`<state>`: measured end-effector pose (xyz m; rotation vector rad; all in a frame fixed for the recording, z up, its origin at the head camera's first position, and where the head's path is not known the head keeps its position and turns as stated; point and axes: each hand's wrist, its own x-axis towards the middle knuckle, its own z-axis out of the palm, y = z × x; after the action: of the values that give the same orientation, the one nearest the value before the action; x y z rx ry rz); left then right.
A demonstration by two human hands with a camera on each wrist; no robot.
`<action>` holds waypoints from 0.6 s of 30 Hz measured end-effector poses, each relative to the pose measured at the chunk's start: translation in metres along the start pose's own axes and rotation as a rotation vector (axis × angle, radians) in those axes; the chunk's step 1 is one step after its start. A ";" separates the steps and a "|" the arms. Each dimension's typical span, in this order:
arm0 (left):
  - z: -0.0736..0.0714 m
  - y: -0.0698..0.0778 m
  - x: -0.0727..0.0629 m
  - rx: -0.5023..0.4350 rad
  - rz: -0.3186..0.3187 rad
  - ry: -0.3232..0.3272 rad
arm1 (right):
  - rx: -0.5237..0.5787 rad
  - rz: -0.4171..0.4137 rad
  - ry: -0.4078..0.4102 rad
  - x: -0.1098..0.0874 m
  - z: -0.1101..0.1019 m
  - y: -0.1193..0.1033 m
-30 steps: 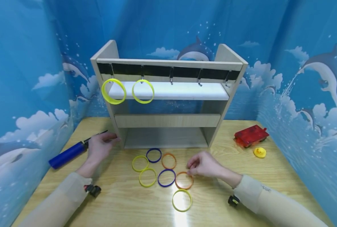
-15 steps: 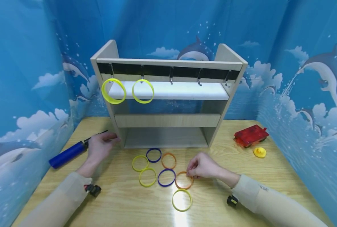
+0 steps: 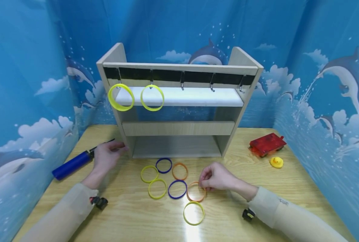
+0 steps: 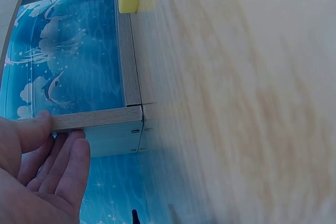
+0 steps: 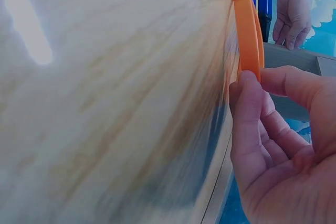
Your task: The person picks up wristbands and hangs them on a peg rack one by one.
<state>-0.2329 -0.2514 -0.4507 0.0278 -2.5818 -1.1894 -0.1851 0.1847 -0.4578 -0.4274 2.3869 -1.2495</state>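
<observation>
Right hand (image 3: 217, 176) nearer, pinching orange ring (image 5: 249, 35) at rim; ring round, no long axis, lying leftward, midway between table's (image 3: 131, 215) side edges. Left hand (image 3: 106, 156) grips left side of shelf unit (image 3: 178, 128).

The right hand (image 3: 217, 176) pinches an orange ring (image 5: 249, 38) by its rim, just beside a blue ring (image 3: 177, 198) and a yellow ring (image 3: 193, 224); any lift is hard to tell. The left hand (image 3: 106, 156) holds the pale rack (image 3: 179, 129) by its left side.
</observation>
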 end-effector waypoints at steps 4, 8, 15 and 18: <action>-0.001 0.000 -0.001 -0.010 -0.010 -0.010 | 0.024 0.005 -0.002 -0.002 0.000 -0.002; -0.001 0.000 -0.001 -0.013 -0.003 -0.006 | 0.041 0.014 -0.003 -0.003 -0.001 -0.004; -0.001 0.000 -0.001 -0.011 0.008 -0.003 | 0.041 0.006 -0.002 -0.008 -0.006 -0.010; -0.002 0.000 -0.001 -0.017 0.002 -0.007 | 0.045 0.000 0.000 -0.010 -0.009 -0.012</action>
<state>-0.2312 -0.2526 -0.4504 0.0175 -2.5770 -1.2125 -0.1800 0.1884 -0.4415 -0.4133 2.3539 -1.3006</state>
